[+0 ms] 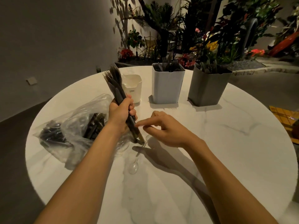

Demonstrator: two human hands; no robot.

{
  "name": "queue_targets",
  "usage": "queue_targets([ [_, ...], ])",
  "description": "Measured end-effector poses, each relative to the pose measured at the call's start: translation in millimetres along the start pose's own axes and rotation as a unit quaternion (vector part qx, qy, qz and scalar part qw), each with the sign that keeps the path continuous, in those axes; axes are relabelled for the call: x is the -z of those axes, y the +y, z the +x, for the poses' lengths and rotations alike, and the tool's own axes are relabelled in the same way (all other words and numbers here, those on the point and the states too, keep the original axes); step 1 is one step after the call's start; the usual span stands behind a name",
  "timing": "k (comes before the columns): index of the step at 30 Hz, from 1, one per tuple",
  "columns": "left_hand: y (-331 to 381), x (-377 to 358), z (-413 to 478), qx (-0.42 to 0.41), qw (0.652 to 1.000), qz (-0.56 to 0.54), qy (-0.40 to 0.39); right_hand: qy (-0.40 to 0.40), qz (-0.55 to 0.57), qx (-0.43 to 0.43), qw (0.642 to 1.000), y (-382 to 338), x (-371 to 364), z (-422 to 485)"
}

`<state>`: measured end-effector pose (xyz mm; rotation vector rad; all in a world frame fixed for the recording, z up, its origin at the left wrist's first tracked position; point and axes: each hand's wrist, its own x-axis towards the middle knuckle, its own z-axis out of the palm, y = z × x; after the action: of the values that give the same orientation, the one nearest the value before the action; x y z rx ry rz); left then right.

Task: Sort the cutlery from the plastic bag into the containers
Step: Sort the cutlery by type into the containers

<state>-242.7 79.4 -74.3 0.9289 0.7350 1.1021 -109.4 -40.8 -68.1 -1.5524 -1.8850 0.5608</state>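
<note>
My left hand point(120, 113) grips an upright bundle of dark plastic cutlery point(117, 84), its handle ends standing on the white round table point(210, 143). My right hand point(163, 128) hovers just right of the bundle's lower part, index finger stretched toward the handles, holding nothing. A clear plastic bag point(69, 126) with more dark cutlery lies at the left. A clear plastic spoon point(134, 165) lies on the table in front of the bundle. Three containers stand at the back: a small white one point(134, 89), a taller white one point(166, 84) with forks inside, and a grey one point(207, 88).
Potted plants and flowers point(210, 38) fill the space behind the table. A yellow patterned object point(286, 117) lies at the table's right edge. The floor around the table is dark grey.
</note>
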Motion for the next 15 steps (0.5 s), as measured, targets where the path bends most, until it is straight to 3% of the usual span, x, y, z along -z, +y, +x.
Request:
queue_targets([
  [9, -0.2, 9.6, -6.6, -0.005, 1.000, 0.003, 0.005, -0.071, 0.089, -0.023, 0.993, -4.3, -3.1, -10.6],
  [15, -3.6, 15.5, -4.4, 0.008, 1.000, 0.003, 0.003, -0.104, 0.081, -0.021, 0.991, 0.6, -2.5, -14.9],
])
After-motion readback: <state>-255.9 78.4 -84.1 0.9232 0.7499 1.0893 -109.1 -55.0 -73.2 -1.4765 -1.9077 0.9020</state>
